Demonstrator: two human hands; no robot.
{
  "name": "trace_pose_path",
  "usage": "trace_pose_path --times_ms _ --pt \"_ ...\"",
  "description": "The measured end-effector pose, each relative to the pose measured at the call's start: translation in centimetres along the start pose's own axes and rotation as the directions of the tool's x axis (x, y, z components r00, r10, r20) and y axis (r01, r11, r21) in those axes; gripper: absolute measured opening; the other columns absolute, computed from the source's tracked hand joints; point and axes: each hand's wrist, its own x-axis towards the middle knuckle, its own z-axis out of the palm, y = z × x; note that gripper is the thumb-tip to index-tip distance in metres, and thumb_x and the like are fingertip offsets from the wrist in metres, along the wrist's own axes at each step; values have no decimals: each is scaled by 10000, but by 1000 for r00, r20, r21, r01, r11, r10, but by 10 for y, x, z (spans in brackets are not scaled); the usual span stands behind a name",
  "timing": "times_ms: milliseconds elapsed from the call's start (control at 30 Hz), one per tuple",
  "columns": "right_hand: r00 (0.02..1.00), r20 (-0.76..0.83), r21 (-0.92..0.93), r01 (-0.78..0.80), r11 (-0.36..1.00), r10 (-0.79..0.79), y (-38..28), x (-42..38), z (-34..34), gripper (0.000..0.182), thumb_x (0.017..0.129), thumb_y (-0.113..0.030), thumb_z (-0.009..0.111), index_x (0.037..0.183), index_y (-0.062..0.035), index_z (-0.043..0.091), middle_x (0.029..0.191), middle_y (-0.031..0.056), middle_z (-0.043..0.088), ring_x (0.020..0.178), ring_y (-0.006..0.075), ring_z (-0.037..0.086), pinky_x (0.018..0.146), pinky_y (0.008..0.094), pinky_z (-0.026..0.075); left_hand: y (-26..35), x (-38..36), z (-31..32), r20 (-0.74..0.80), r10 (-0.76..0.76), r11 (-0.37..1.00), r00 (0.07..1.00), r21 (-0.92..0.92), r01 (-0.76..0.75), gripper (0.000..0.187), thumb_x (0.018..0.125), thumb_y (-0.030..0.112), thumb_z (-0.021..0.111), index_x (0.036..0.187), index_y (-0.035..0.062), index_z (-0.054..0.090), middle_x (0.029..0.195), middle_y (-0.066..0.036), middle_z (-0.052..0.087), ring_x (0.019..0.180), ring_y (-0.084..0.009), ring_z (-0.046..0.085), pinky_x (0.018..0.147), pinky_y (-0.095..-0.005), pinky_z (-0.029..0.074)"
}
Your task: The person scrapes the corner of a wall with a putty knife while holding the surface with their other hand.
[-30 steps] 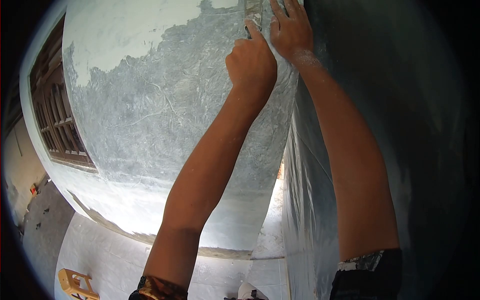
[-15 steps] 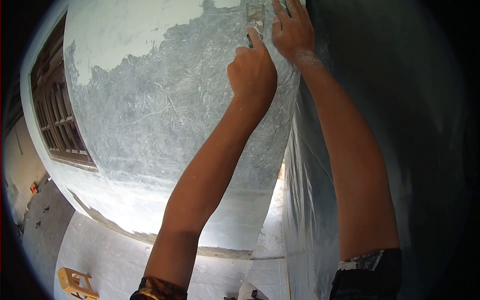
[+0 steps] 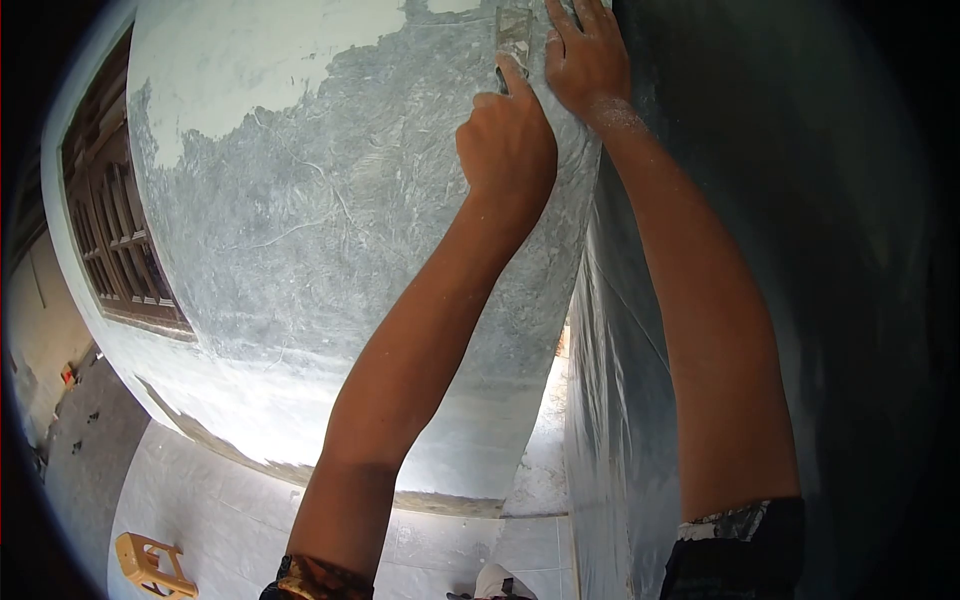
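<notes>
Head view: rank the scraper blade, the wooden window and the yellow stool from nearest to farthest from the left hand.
1. scraper blade: gripped by the left hand, right at its fingertip, near the wall's corner.
2. wooden window: far left on the same wall.
3. yellow stool: down on the floor, bottom left.

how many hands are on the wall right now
2. The left hand grips a putty knife pressed against the wall near the corner. The right hand lies flat on the wall just beside the blade, its fingertips cut off by the frame's top.
</notes>
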Motion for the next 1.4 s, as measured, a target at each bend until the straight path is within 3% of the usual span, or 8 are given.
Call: trace_pose_path --times_ms 67,367,600,700,900,1100,1267,1400 --pt "1000 0 5 -8 1000 8 -2 -1 -1 549 885 -51 498 1425 52 510 1580 240 359 1484 401 289 1230 471 231 3 10 1 -90 6 1000 996 -25 -8 626 902 131 550 1477 -62 393 855 -255 688 736 -383 718 625 -497 563" --pt "1000 0 -7 -27 1000 27 -1 0 1 537 896 -61 505 1424 38 520 1585 227 359 1487 388 290 1233 452 232 3 0 -2 -16 -6 1000 1000 23 7 632 891 116 546 1476 -71 392 849 -257 692 752 -389 720 655 -501 568" --pt "1000 -15 -4 -6 1000 6 -2 0 -1 536 895 -59 500 1421 45 520 1582 238 355 1484 398 292 1231 459 238 7 7 -6 -65 -1 1000 998 -7 1 629 877 112 560 1457 -78 409 831 -246 694 750 -384 721 649 -494 572" --pt "1000 -5 -35 7 999 -7 -1 0 0 525 907 -61 500 1421 47 518 1580 242 357 1484 396 292 1230 460 239 4 2 -4 -5 2 1000 1000 21 -2 621 879 102 544 1457 -79 404 856 -261 699 767 -402 721 673 -506 573" --pt "1000 1 -80 11 997 -11 -2 2 1 516 921 -51 497 1429 41 516 1581 239 361 1485 392 292 1232 457 232 11 25 -5 -97 22 997 995 -77 -29 618 897 121 528 1468 -71 390 865 -282 697 792 -432 719 691 -538 568" --pt "1000 15 -47 7 999 -6 1 0 1 521 931 -52 504 1442 46 498 1586 243 351 1486 393 290 1233 457 228 6 10 -9 16 -9 1000 1000 -5 9 614 898 122 529 1464 -74 393 902 -280 708 858 -426 722 752 -521 571" --pt "1000 8 -77 12 997 -11 -1 1 2 533 920 -49 508 1443 48 495 1587 242 349 1490 394 283 1235 459 223 10 32 -7 -88 24 995 996 -96 -32 628 908 129 518 1475 -84 353 876 -281 704 811 -435 722 724 -545 563" --pt "1000 22 -46 0 999 1 0 0 1 534 920 -49 506 1445 47 494 1590 238 347 1491 394 282 1236 458 220 7 19 -6 -75 16 995 997 -96 -23 619 926 150 512 1478 -77 344 877 -278 704 808 -441 719 720 -550 560"
